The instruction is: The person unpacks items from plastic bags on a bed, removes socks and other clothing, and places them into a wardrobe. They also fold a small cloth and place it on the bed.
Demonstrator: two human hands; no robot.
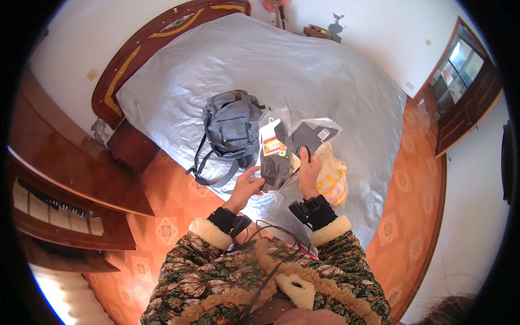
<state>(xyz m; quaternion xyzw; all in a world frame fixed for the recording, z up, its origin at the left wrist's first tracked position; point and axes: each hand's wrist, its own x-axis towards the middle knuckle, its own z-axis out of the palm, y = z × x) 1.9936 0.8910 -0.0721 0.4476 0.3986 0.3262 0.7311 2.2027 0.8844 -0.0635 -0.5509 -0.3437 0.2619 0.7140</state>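
A clear plastic packet (276, 165) of dark folded fabric, with a white, red and yellow card, is held over the bed's near side. My left hand (246, 188) pinches its lower left corner. Along its right edge is my right hand (309, 176), closed with the thumb up; its other fingers are mostly hidden. Just beyond lies a second clear packet (311, 135), flat and dark with a white label. Beside my right wrist sits a yellow-and-white plastic bag (331, 179). A grey backpack (233, 122) rests to the left, its straps toward me.
Silvery sheeting (303, 70) covers the bed, which has a curved wooden headboard (141, 54). Wooden furniture (70, 157) stands at left, with a small cabinet (131, 145) by the bed. A door (468, 108) is at far right. A dark cable (279, 230) hangs before my chest.
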